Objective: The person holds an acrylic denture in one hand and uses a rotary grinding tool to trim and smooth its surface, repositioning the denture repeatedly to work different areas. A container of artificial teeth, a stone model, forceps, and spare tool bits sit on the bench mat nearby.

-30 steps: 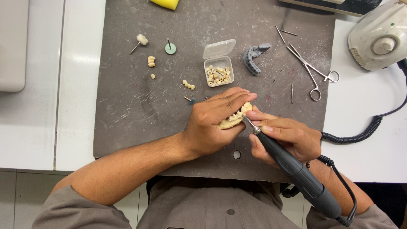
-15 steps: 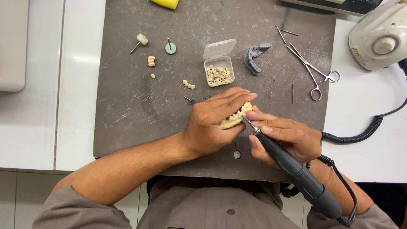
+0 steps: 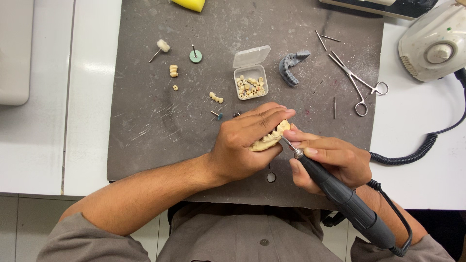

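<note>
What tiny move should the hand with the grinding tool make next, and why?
Probably ease the burr a little along the teeth: the right hand holds the rotary handpiece with its tip at the tooth row of the cream dental model, which the left hand grips.

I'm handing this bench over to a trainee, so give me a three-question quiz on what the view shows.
1. True or false: the left hand holds the cream dental model.
2. Which tool does the right hand hold? A scissors, B black rotary handpiece, C brush.
3. Is the lid of the small clear box of teeth open or closed?

Key: 1 true. 2 B, its bur at the model. 3 open.
</note>
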